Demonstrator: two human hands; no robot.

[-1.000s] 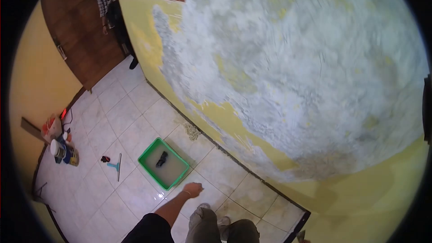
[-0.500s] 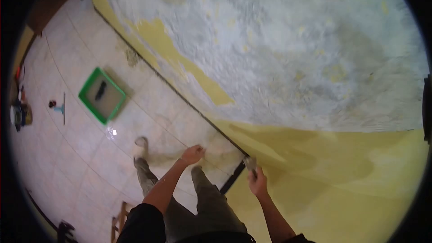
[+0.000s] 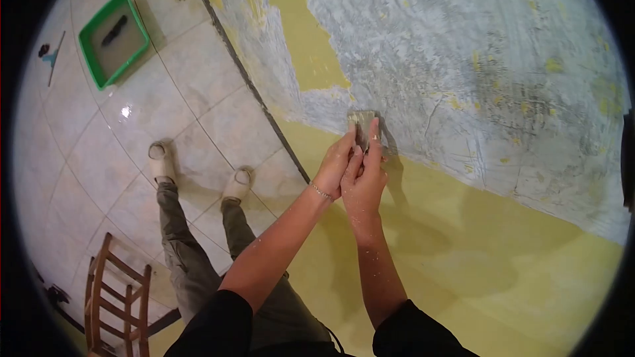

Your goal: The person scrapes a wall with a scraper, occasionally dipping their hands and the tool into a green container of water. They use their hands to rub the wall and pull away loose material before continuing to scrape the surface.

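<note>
Both hands are together on a scraper point(image 3: 363, 126), its wide metal blade laid against the wall point(image 3: 456, 218). My right hand point(image 3: 365, 182) is closed around the handle, with the index finger stretched along the blade. From the left, my left hand point(image 3: 334, 164) presses its fingers on the scraper too, touching the right hand. The handle is mostly hidden by the fingers. The blade sits at the lower border of a rough grey-white patch point(image 3: 423, 86), beside a remaining strip of yellow paint point(image 3: 311, 43).
A green tray point(image 3: 140, 49) with cloudy liquid and a dark object stands on the tiled floor point(image 3: 192, 96). A squeegee-like tool point(image 3: 51, 58) lies to its left. At the lower left is a wooden chair or stool point(image 3: 122, 301). A dark baseboard point(image 3: 261, 107) borders the wall.
The scraper has gone from low by the baseboard corner up to the patch's lower border. My left hand, apart from it before, has joined the right hand on it. The view has shifted.
</note>
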